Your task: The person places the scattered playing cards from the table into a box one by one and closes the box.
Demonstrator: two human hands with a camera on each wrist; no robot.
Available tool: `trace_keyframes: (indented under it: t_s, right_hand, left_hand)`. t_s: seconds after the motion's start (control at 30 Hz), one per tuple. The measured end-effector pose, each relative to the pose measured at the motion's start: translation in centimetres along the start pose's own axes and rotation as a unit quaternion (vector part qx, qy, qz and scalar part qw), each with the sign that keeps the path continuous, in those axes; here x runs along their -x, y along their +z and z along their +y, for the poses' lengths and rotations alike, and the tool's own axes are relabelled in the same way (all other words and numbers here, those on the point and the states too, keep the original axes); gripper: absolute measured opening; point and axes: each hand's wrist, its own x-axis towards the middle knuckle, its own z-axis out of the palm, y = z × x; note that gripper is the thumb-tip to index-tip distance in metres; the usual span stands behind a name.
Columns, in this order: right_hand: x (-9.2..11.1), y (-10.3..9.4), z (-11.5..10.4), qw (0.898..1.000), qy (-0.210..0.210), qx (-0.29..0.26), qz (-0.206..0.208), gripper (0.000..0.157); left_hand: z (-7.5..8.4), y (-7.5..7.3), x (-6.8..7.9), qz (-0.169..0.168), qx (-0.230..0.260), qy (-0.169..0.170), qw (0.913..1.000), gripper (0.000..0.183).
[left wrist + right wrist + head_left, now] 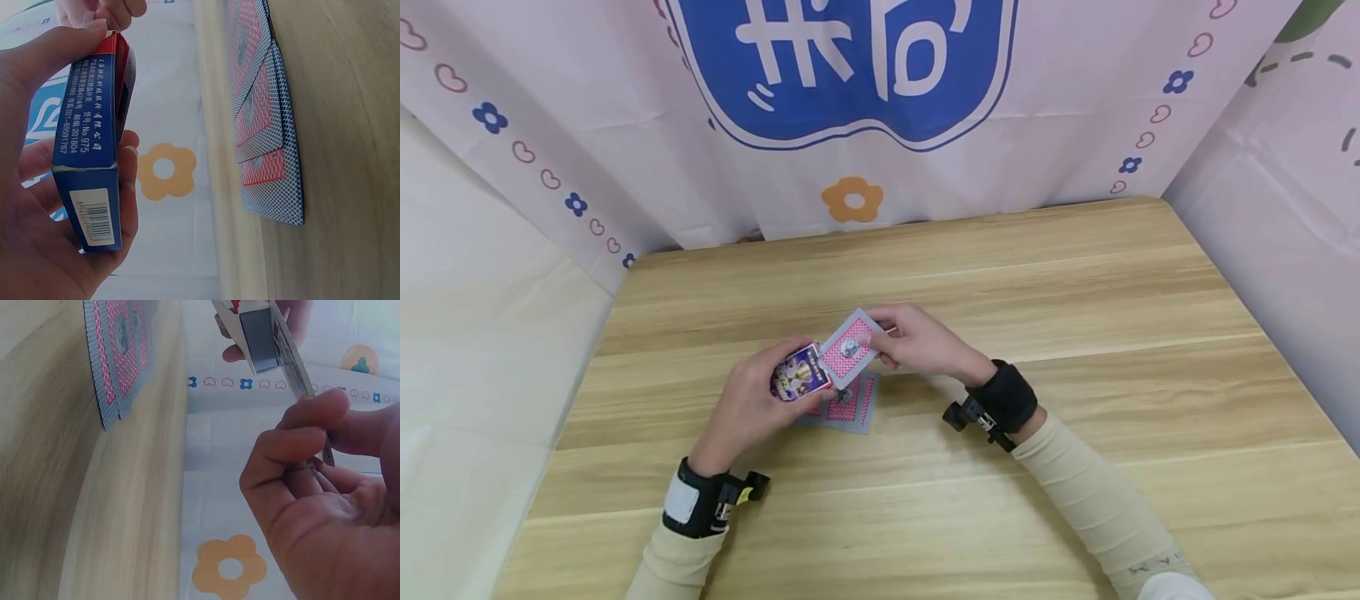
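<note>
My left hand [741, 408] grips a small blue and red playing-card box [801, 375] round its sides, held above the table. A barcode and white print show on the box [87, 144] in the left wrist view. At its open end, my right hand [925, 342] pinches a playing card [850, 346] between thumb and fingers, its pink patterned back facing up. The right wrist view shows the edges of a stack of cards [259, 337] inside the box. Beneath the hands, several overlapping cards [861, 412] lie back up on the table, partly hidden by the left hand.
The wood-grain table [1075, 292] stretches out on both sides of the hands. A white printed cloth [1060, 108] hangs behind its far edge, and pale cloth [490, 333] hangs at the left. Each wrist wears a black strap with a small camera.
</note>
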Motion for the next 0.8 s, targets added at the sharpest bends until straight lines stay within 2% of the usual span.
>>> trace_keyframes:
  t_s: [0.27,0.47,0.53,0.67,0.8]
  right_hand:
    - [-0.2,1.1,-0.4,0.997,0.000,-0.013,0.071,0.019]
    - [-0.1,2.9,-0.5,0.999,0.003,0.002,0.054,0.017]
    - [-0.1,3.3,-0.5,0.998,0.001,0.017,0.056,0.027]
    - [-0.2,3.7,-0.5,0.991,-0.030,0.046,0.119,0.039]
    - [-0.3,3.8,-0.4,0.980,-0.078,0.075,0.169,0.027]
  left_hand:
    - [0.2,-0.1,0.0,0.013,0.014,0.003,0.9998,0.068]
    - [0.1,0.2,0.0,0.027,-0.002,0.003,0.9996,0.068]
    - [0.1,0.2,-0.1,0.032,-0.008,-0.002,0.9994,0.069]
    - [0.0,0.0,-0.1,0.047,-0.014,-0.022,0.9985,0.070]
    - [-0.2,0.0,-0.1,0.055,-0.016,-0.035,0.9977,0.070]
